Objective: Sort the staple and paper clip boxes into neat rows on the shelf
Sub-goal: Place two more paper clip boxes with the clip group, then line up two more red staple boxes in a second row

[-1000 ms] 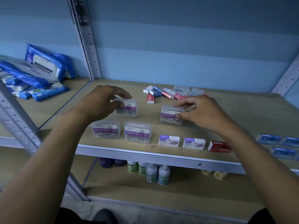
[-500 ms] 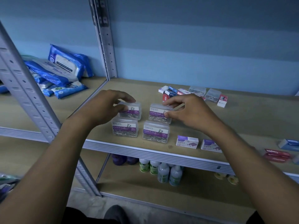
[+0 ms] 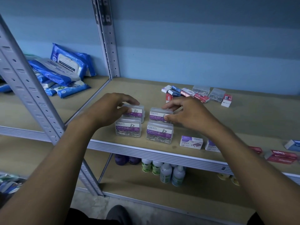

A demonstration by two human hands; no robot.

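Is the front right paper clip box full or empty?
Partly full. Silver clips pile in the bottom of the clear front right paper clip box.

Blue wet wipe packs lie piled on the neighbouring shelf to the left. Small bottles stand on the lower shelf, beside purple containers.
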